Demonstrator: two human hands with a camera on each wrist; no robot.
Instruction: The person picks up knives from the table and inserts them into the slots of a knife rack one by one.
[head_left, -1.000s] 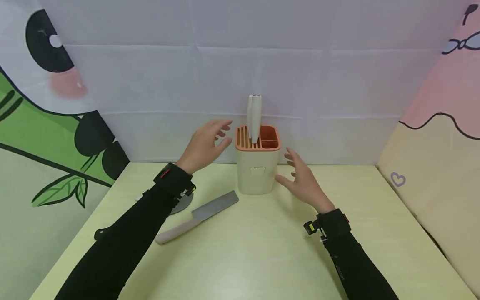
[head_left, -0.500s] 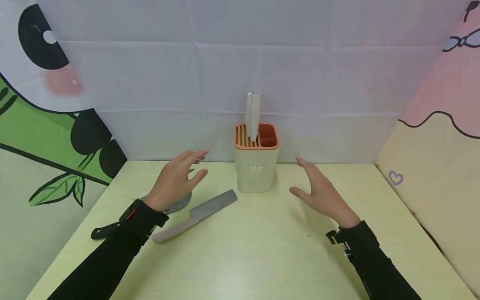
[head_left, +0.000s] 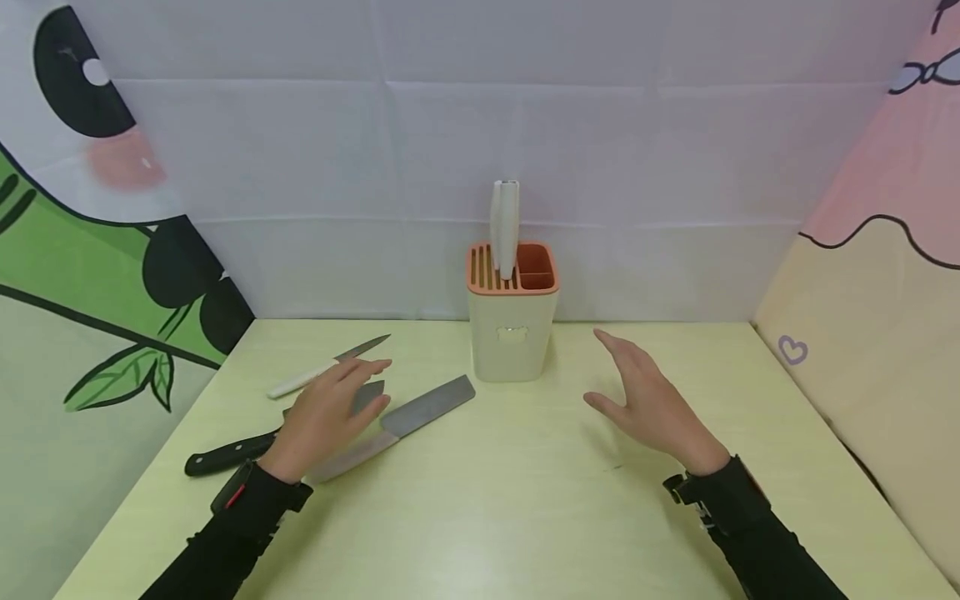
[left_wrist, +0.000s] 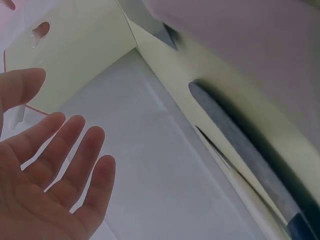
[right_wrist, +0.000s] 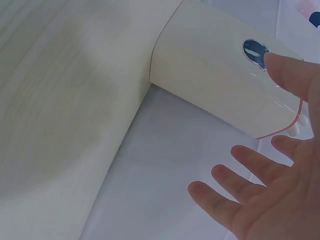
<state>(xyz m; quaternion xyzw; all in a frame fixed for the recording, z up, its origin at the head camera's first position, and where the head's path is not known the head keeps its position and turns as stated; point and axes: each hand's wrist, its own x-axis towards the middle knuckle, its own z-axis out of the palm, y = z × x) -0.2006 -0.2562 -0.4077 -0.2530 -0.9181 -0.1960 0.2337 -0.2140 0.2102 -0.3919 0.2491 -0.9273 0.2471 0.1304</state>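
Knife block (head_left: 512, 312), smooth and cream-coloured, upright at the back of a pale, wood-grained table (head_left: 510, 517). Two white handles (head_left: 507, 229) rise side by side from the slotted orange lid (head_left: 480, 291), their blades hidden inside; the floors of the two open compartments beside them cannot be seen. On the front sits a small outlined emblem (head_left: 513, 335) (dark and glossy as seen from the right wrist), any lettering on it too small to make out. Left hand (head_left: 330, 408), over the knives, has its fingers extended and loosely parted, holding nothing; it hides the middle of a black-handled knife (head_left: 236, 452), whose handle is cut off in the left wrist view. Whether it touches the knives cannot be told. Beyond lies a slim white-handled knife (head_left: 311, 375); nearer, a cleaver (head_left: 429, 405) with a broad, matt grey, squared blade. Right hand (head_left: 652, 400), well spread and holding nothing, is to the right of the block, apart from it. Creased cloth (head_left: 300, 167) hangs behind.
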